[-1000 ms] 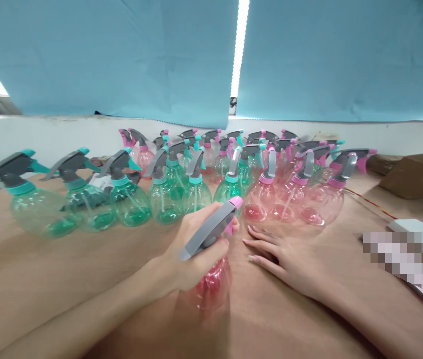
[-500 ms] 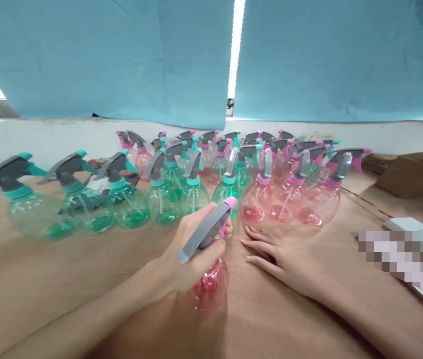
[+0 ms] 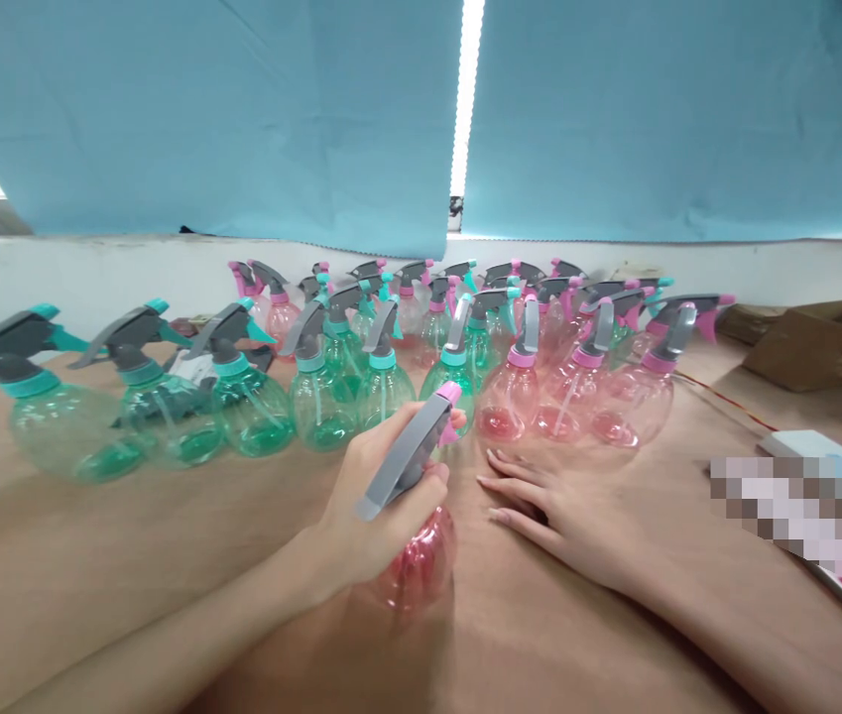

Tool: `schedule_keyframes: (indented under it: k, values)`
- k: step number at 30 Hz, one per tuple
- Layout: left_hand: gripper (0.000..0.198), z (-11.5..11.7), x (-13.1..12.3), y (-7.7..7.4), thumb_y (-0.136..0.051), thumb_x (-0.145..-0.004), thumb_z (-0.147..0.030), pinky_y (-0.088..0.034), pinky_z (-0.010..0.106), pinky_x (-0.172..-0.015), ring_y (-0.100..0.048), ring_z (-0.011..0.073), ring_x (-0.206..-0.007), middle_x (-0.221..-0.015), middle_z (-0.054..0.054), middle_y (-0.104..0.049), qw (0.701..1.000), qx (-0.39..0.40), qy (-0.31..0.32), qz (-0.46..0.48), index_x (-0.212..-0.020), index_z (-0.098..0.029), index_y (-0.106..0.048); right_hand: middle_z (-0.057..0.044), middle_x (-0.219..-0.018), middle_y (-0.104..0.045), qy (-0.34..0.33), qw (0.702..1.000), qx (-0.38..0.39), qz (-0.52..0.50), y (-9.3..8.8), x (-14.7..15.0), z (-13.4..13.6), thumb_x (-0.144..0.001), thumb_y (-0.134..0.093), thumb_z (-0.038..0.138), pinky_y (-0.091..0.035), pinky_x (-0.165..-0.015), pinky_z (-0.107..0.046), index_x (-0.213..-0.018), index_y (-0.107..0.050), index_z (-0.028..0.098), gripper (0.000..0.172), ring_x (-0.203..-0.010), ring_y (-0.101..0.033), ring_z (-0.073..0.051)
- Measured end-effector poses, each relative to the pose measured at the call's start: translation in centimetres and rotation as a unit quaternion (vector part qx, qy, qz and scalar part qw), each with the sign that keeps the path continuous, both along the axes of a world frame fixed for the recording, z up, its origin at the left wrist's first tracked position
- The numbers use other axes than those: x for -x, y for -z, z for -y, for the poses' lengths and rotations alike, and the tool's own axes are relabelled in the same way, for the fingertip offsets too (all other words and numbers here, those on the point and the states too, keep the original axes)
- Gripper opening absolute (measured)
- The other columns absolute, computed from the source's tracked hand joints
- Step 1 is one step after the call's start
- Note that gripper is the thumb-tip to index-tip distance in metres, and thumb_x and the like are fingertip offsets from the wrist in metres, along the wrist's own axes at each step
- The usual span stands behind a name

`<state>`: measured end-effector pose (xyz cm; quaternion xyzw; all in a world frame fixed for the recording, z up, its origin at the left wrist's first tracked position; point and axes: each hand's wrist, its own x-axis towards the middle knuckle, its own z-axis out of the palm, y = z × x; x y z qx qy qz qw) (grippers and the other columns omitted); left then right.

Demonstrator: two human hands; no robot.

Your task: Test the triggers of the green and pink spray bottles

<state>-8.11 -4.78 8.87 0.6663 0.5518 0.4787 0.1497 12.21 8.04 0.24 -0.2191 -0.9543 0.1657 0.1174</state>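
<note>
Under left hand [image 3: 372, 496], ribbed translucent pink spray bottle [image 3: 415, 557]

The left forearm runs in bare from the near left corner of the bench [image 3: 93, 565], wrist bent slightly upward, and the left hand [image 3: 372, 511] is curled tight around the neck of a pink spray bottle [image 3: 421, 567], thumb uppermost. The right forearm comes from the near right corner; the right hand [image 3: 565, 516] lies flat, palm down, fingers [image 3: 510, 491] loosely spread and pointing toward the left hand, gripping nothing
</note>
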Motion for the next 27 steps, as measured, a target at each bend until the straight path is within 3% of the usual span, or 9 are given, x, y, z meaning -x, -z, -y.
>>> schedule_keyframes:
  k: [18, 27]
  values:
    - [0.016, -0.20, -0.01, -0.06, -0.049, -0.083, -0.018, -0.039, 0.027, -0.059, -0.058, 0.0184, -0.079, -0.068, -0.004, -0.044, 1.000, 0.009, 0.004, 0.011, -0.098, -0.022, -0.052, -0.008, -0.145, -0.049, 0.001, 1.000, 0.002, -0.019, 0.23, -0.02, -0.04, -0.097, -0.048, 0.044, -0.038, -0.111, -0.047, -0.132, -0.059, 0.024, 0.041, -0.136, -0.043, -0.026]
    - [0.020, -0.14, 0.03, -0.04, -0.048, -0.082, -0.018, -0.045, 0.027, -0.059, -0.057, 0.0155, -0.067, -0.067, -0.004, -0.046, 1.000, 0.000, 0.010, 0.021, -0.100, -0.021, -0.055, -0.007, -0.146, -0.048, 0.004, 1.000, 0.012, -0.021, 0.25, -0.03, 0.00, -0.097, -0.047, 0.045, -0.037, -0.111, -0.048, -0.132, -0.059, 0.025, 0.042, -0.136, -0.042, -0.027]
